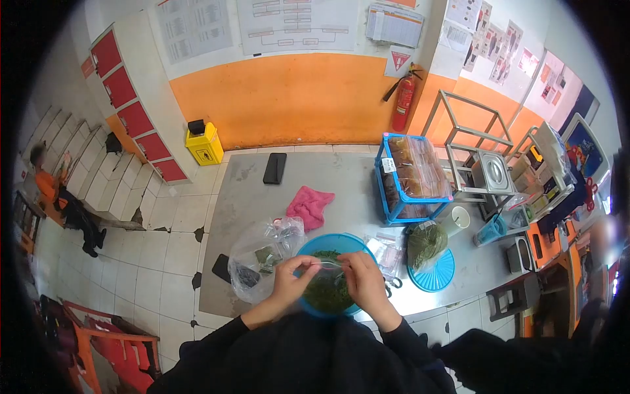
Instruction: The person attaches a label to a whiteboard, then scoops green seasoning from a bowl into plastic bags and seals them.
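Both my hands are raised over a blue plastic tub (304,250) that holds chopped green leaves (325,295). Between the fingertips of my left hand (293,278) and my right hand (366,281) stretches the edge of a small clear plastic bag (330,266), pinched at both ends. What the bag contains, if anything, I cannot make out. Left of the tub, a large clear plastic bag (246,253) with small packets inside lies near my left hand. Beside my right hand are clear packets (388,255) and the dark handles of scissors (395,283).
A pink cloth (310,206) and a black phone (275,169) lie on the metal table (348,177). Another dark phone (222,268) is at its left edge. A blue crate (412,211) of packaged food, a bag of green leaves (426,244) on a blue lid (434,279) and a white cup (455,220) stand right.
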Demonstrator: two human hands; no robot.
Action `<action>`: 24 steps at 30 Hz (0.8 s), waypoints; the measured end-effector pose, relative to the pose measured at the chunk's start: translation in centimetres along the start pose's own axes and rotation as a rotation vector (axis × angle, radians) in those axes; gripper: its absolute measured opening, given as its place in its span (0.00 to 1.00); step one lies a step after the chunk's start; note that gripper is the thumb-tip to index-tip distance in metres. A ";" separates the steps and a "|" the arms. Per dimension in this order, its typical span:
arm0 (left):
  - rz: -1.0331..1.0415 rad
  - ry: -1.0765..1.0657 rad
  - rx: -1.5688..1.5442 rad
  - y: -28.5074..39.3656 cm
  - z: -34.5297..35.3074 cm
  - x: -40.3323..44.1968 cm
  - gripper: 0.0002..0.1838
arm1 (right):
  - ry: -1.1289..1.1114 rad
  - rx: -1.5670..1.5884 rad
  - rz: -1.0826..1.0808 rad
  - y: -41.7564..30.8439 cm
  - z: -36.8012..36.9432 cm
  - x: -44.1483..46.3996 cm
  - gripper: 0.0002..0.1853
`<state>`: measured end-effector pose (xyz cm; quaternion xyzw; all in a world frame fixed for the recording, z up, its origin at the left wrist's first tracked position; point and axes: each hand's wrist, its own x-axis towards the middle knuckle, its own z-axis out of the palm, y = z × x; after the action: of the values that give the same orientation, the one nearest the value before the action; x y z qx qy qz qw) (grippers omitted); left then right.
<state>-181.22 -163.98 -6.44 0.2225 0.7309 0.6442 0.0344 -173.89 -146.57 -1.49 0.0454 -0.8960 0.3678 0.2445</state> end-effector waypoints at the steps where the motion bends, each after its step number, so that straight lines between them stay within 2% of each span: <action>1: 0.000 -0.001 0.001 -0.1 0.0 0.0 0.05 | 0.031 0.007 0.030 0.1 0.3 -0.1 0.12; 2: -0.003 -0.042 -0.031 -0.3 0.0 0.0 0.05 | 0.033 0.007 0.032 0.2 0.4 -0.3 0.12; 4: -0.004 -0.081 -0.062 -0.6 -0.1 0.0 0.05 | 0.027 0.015 0.003 0.5 0.6 -0.4 0.20; 7: -0.013 -0.074 -0.069 -1.4 -0.3 -0.1 0.05 | -0.084 -0.012 -0.019 -0.4 -0.3 0.1 0.23; 10: -0.073 -0.053 -0.131 -2.6 -0.2 0.0 0.05 | -0.065 -0.047 -0.047 -0.5 -0.2 0.4 0.25; 12: -0.121 -0.059 -0.465 -3.1 0.1 -0.1 0.05 | -0.059 -0.053 -0.077 -1.6 -1.1 1.4 0.26; 16: -0.057 -0.060 -0.604 -2.5 0.5 0.0 0.05 | 0.008 -0.009 -0.149 -4.4 -2.7 3.5 0.27; 18: -0.017 -0.061 -0.597 -2.1 0.3 0.1 0.12 | 0.046 0.050 -0.138 -4.8 -3.1 2.9 0.26; 19: 0.002 -0.065 -0.597 -1.7 0.2 0.9 0.12 | 0.090 0.105 -0.148 -4.7 -3.3 3.3 0.26; 20: 0.036 -0.077 -0.599 -0.2 0.2 1.4 0.17 | 0.093 0.098 -0.160 -4.3 -3.4 3.8 0.26; 21: 0.048 -0.088 -0.600 0.7 0.2 0.9 0.23 | 0.076 0.205 -0.029 -3.9 -3.1 3.4 0.25; 22: 0.041 -0.089 -0.602 1.1 0.3 0.8 0.23 | 0.061 0.310 0.103 -3.5 -3.0 3.1 0.24; 24: 0.084 -0.282 -0.554 1.6 0.7 1.3 0.35 | 0.073 0.389 0.094 -3.0 -3.2 3.1 0.22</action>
<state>-181.75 -162.72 -4.75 0.3222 0.5058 0.7824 0.1682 -174.50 -146.25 3.87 0.0363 -0.7998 0.5463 0.2461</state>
